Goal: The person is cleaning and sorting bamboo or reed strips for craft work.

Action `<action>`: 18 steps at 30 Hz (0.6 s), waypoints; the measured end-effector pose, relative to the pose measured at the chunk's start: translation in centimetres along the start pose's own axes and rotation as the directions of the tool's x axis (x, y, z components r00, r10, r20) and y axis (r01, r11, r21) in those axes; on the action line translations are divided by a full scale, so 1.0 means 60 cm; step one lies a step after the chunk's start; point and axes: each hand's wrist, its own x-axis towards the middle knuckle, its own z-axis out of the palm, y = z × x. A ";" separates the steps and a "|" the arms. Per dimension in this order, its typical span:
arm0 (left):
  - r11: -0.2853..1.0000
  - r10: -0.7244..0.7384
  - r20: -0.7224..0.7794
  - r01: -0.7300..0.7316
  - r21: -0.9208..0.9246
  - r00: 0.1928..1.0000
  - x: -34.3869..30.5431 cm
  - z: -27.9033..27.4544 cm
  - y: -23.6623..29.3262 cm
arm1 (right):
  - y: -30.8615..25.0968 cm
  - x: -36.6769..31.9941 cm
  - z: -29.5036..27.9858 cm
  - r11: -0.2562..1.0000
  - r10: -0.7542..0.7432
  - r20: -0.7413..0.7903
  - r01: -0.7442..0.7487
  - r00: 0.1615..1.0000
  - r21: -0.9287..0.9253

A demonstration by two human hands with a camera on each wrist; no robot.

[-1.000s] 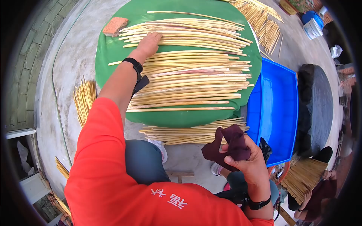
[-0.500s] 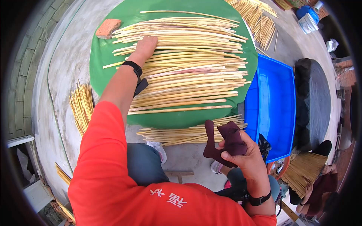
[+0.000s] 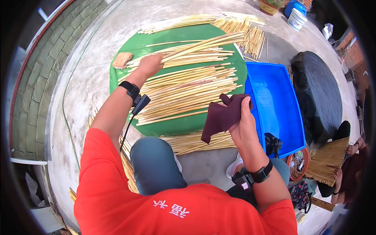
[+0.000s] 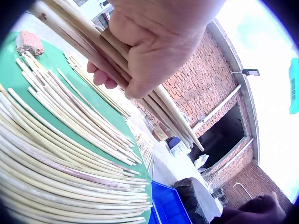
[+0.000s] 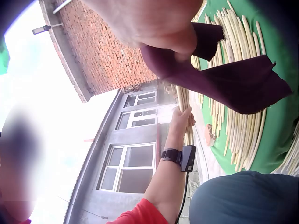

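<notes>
My left hand (image 3: 150, 64) grips a small bundle of long, pale yellow stalks (image 3: 203, 44), lifted above the green round tabletop (image 3: 188, 127). In the left wrist view, the fingers and thumb wrap round the held stalks (image 4: 93, 49), which slant across the picture. Rows of similar stalks (image 3: 184, 88) lie side by side on the green surface beneath. Over by the table's right front, my right hand (image 3: 246, 127) holds a dark maroon cloth (image 3: 224, 117). In the right wrist view, the cloth (image 5: 233, 84) hangs in a loose strip from the right hand (image 5: 154, 23).
A brick (image 3: 122, 60) sits at the tabletop's left edge. Beside the table stands a blue plastic tub (image 3: 276, 102), with a black-covered mound (image 3: 319, 94) beyond it. More stalks (image 3: 254, 41) lie on the ground behind. At the right, another person holds a flat bundle (image 3: 327, 160).
My left hand has gathered several stalks from the back row and raised them off the tabletop. My right hand has moved up slightly, and the cloth hangs differently. The head view has shifted.
</notes>
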 end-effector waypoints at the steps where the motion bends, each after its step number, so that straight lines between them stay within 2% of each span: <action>1: 0.998 0.020 -0.009 -0.020 -0.052 1.000 -0.009 -0.032 0.032 | 0.003 0.001 0.002 0.992 -0.065 -0.027 0.068 0.998 0.109; 3: 0.980 0.034 0.071 -0.019 -0.196 0.997 -0.026 -0.091 0.103 | 0.005 -0.002 0.008 0.976 -0.176 0.023 0.172 0.984 0.133; 4: 0.920 -0.013 0.191 0.086 -0.381 0.981 -0.041 -0.123 0.148 | 0.006 -0.008 0.014 0.966 -0.237 0.058 0.229 0.970 0.118; 5: 0.817 0.071 0.191 0.053 -0.574 0.979 -0.053 -0.133 0.186 | 0.007 -0.014 0.021 0.953 -0.294 0.093 0.284 0.951 0.107; 7: 0.717 0.152 0.310 0.111 -0.688 0.939 -0.084 -0.150 0.272 | 0.005 -0.028 0.037 0.938 -0.339 0.124 0.324 0.933 0.125; 8: 0.630 0.222 0.352 0.142 -0.764 0.910 -0.104 -0.149 0.316 | 0.004 -0.036 0.040 0.912 -0.401 0.152 0.409 0.903 -0.024; 9: 0.650 0.285 0.284 0.033 -0.759 0.915 -0.127 -0.133 0.355 | 0.004 -0.042 0.040 0.857 -0.458 0.184 0.487 0.870 -0.170; 10: 0.824 0.278 -0.098 -0.290 -0.486 0.955 -0.138 -0.075 0.372 | 0.014 -0.038 0.034 0.828 -0.519 0.094 0.527 0.849 -0.191; 11: 0.824 0.288 -0.098 -0.299 -0.480 0.952 -0.154 -0.083 0.389 | 0.016 -0.040 0.024 0.825 -0.528 0.088 0.534 0.845 -0.185; 12: 0.790 0.246 0.100 -0.139 -0.597 0.964 -0.168 -0.099 0.406 | 0.015 -0.043 0.015 0.861 -0.478 0.019 0.473 0.878 -0.185; 13: 0.742 0.216 0.294 0.039 -0.670 0.931 -0.178 -0.109 0.418 | 0.012 -0.043 0.010 0.893 -0.426 -0.045 0.412 0.904 -0.181; 14: 0.745 0.217 0.286 0.030 -0.666 0.933 -0.185 -0.088 0.418 | 0.011 -0.043 0.009 0.894 -0.439 -0.088 0.425 0.894 -0.141; 15: 0.809 0.233 0.084 -0.145 -0.570 0.969 -0.194 -0.048 0.406 | 0.012 -0.040 0.004 0.894 -0.441 -0.084 0.428 0.894 -0.135; 16: 0.856 0.267 -0.114 -0.290 -0.429 0.957 -0.209 -0.046 0.402 | 0.016 -0.036 -0.001 0.886 -0.453 -0.102 0.435 0.886 -0.158; 17: 0.860 0.260 -0.114 -0.284 -0.423 0.959 -0.221 -0.046 0.395 | 0.017 -0.032 -0.006 0.879 -0.465 -0.117 0.441 0.877 -0.181; 18: 0.872 0.183 0.089 -0.120 -0.475 0.979 -0.238 -0.079 0.398 | 0.009 -0.032 -0.006 0.860 -0.499 -0.118 0.473 0.858 -0.193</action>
